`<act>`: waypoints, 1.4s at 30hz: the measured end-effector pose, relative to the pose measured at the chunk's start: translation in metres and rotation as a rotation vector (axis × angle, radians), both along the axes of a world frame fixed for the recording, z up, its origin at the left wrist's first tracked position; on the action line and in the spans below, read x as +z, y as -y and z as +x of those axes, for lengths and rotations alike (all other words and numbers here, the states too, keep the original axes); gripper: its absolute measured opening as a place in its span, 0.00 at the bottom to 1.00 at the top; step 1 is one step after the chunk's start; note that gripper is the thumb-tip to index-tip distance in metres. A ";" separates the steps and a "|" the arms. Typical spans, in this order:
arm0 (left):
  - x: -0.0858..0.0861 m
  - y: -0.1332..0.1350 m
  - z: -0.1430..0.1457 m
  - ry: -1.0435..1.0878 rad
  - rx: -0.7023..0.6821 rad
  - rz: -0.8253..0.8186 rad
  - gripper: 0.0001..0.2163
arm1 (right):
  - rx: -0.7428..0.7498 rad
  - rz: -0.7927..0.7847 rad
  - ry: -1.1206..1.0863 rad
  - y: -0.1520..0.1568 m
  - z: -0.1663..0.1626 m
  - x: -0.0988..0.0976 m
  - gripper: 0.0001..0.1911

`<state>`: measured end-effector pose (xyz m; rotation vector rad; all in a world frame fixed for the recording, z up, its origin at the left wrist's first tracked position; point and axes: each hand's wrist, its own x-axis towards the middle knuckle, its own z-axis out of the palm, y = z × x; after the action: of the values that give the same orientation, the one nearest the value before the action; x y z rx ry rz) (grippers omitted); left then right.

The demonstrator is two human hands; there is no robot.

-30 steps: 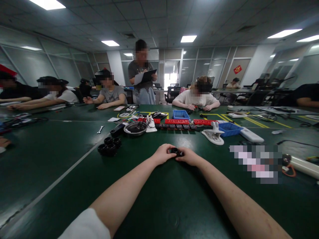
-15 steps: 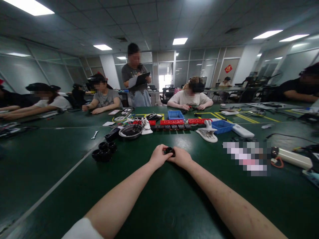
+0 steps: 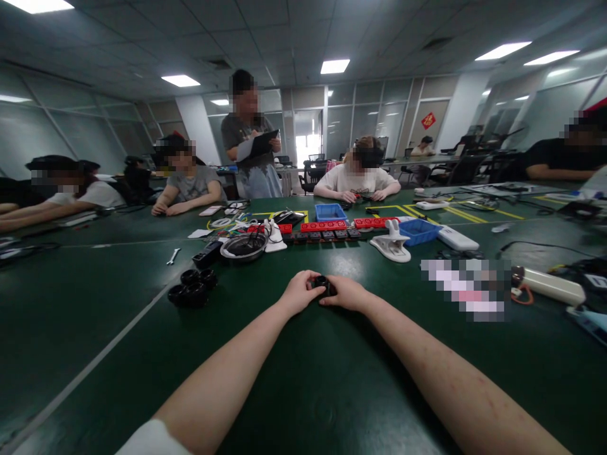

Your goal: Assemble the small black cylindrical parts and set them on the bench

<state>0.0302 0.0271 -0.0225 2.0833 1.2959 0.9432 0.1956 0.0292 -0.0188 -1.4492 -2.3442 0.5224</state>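
Note:
My left hand [image 3: 300,293] is closed around a small, round, hollow black part [image 3: 322,281], with the thumb in front and the fingers behind it. From the other side my right hand [image 3: 349,294] grips the same part, its fingers curved against the right edge. The part is low over the table in front of me, its opening facing up; its lower half is partly hidden by my fingers. To the left, several similar black round parts [image 3: 192,289] stand grouped together on the green table [image 3: 256,354].
Beyond my hands lie a silver bowl [image 3: 244,255] with cables, a white clip base [image 3: 393,246], red socket strips [image 3: 324,226] and blue trays [image 3: 417,232]. A wrench [image 3: 173,256] lies at left, a cream cylinder [image 3: 552,285] at right. Co-workers sit around the table; one person [image 3: 251,136] stands.
My view has shifted slightly, so the scene sits a little further left and up. My right hand's thumb and fingers have spread somewhat at the black part; my left hand keeps its hold.

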 end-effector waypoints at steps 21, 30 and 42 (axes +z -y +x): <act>-0.005 -0.001 0.006 0.011 0.131 -0.014 0.15 | -0.201 0.026 0.029 -0.004 -0.013 -0.007 0.16; -0.005 -0.001 0.000 0.022 0.034 0.009 0.14 | -0.020 0.019 -0.086 0.001 -0.004 0.001 0.29; -0.005 -0.008 -0.006 0.052 -0.045 -0.018 0.18 | 0.044 -0.115 -0.060 -0.016 0.003 -0.002 0.11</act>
<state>0.0245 0.0352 -0.0278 2.0517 1.2221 0.9572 0.1985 0.0450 -0.0208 -1.4123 -2.3380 0.7138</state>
